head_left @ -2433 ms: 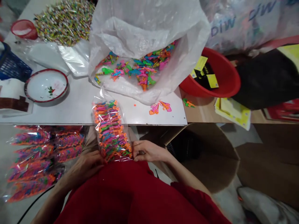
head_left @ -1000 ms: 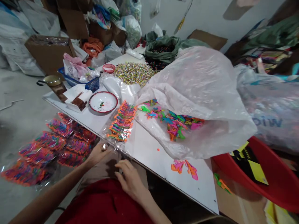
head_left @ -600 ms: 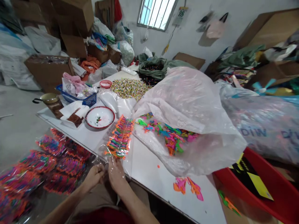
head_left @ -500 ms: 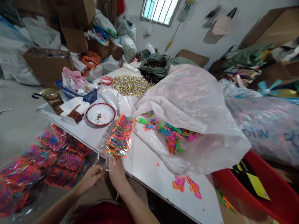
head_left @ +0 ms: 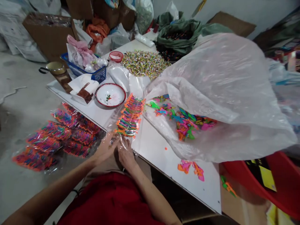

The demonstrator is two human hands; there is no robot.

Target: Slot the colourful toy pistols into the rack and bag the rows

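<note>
A clear plastic bag (head_left: 112, 120) lies at the table's near edge, packed with a neat row of small colourful plastic pieces (head_left: 130, 116) in orange, pink, green and blue. My left hand (head_left: 106, 146) is closed on the near left end of this bag. Beside it, my right hand (head_left: 126, 153) grips the near end just below the pieces, its fingers bent over the film. The two hands are close together. Loose pieces of the same colours (head_left: 185, 123) spill from the mouth of a large whitish plastic sack (head_left: 225, 78) to the right.
Several filled bags (head_left: 56, 126) lie low on the left. A white red-rimmed dish (head_left: 110, 95), a blue basket (head_left: 99, 75), a mug (head_left: 58, 75) and a heap of small beads (head_left: 144, 64) stand on the table (head_left: 150, 145). A red tub (head_left: 284, 184) is at right.
My view has tipped downward. My left hand has moved in toward my right hand at the near end of the bag. The pieces in the bag keep their place on the table.
</note>
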